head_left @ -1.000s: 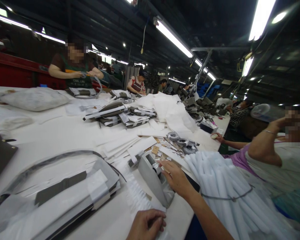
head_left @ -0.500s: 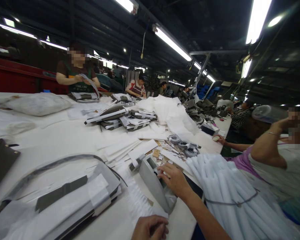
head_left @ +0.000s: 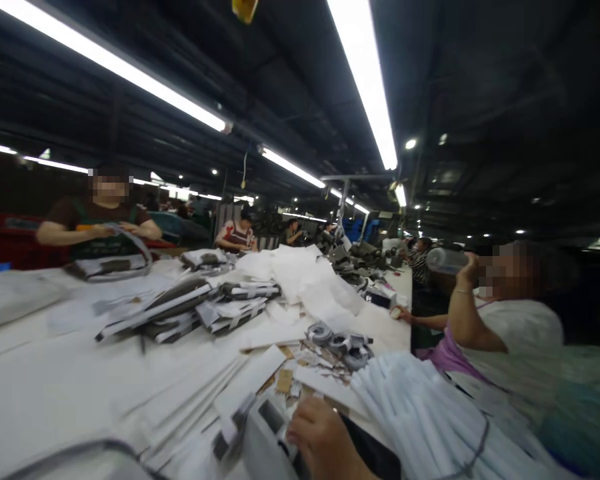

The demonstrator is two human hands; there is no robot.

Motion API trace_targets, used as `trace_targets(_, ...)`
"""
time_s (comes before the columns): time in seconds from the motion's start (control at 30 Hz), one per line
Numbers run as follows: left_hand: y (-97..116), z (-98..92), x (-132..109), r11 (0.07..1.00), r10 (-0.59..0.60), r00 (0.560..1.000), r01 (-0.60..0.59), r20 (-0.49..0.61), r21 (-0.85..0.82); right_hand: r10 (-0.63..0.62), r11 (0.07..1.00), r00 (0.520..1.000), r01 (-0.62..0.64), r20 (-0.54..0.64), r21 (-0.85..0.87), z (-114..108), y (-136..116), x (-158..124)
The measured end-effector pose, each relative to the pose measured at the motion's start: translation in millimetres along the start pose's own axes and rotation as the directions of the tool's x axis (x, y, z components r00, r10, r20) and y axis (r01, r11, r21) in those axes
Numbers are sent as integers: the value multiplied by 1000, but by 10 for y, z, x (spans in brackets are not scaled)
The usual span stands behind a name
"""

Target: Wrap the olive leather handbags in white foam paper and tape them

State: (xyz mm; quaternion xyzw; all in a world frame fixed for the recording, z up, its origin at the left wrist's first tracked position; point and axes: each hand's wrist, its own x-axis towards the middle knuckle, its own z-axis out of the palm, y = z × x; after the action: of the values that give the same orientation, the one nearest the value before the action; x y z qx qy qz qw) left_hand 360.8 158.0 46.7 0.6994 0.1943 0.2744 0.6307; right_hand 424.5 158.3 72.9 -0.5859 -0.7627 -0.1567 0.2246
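My right hand (head_left: 321,437) is at the bottom of the head view, blurred, with its fingers curled in. It is at the side of a grey tape dispenser (head_left: 261,437), and its fingertips seem to touch it. Whatever lies between those fingers is hidden. The dispenser's lower part is cut off by the frame edge. Under and beside the hand lies a flat black object (head_left: 375,448). My left hand is outside the picture.
White foam strips (head_left: 250,383), scraps and coiled grey straps (head_left: 337,341) lie beyond the dispenser. Wrapped grey bundles (head_left: 180,310) and white sheets (head_left: 300,273) are piled further back. Tied foam tubes (head_left: 405,407) sit to the right, near a co-worker (head_left: 520,327) lifting a clear bottle (head_left: 445,260).
The view has tilted up and turned right, so table things sit lower and further left. My left hand has left the picture. The co-worker's bottle is now raised level.
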Motion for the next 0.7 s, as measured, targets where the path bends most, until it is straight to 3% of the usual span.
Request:
trace_targets(0.07,235,189,322,999,48,997,-47,-68,13,-13,998,1000,13,6,-66,94,42,29)
trace_targets(0.17,298,256,354,997,64,994,-60,-91,38,33,997,998,-28,59,-70,107,34,28)
trace_targets(0.27,33,40,-86,998,22,999,-20,-24,63,62,997,990,-56,125,-49,4,-27,-29)
trace_targets(0.37,-297,-201,-802,997,-79,997,80,-15,25,56,998,982,-47,183,-49,-129,-75,-85)
trace_targets(0.47,-425,-296,-1398,987,-159,986,157,-54,-32,45,999,977,-47,210,8,-206,-78,-97)
trace_targets(0.57,-378,-311,-1596,987,-152,985,146,-83,-67,21,997,974,-37,225,66,-235,-55,-85)
trace_targets(0.7,-314,-320,-1538,986,-148,985,139,-89,-93,22,996,968,-44,250,83,-353,-34,-138)
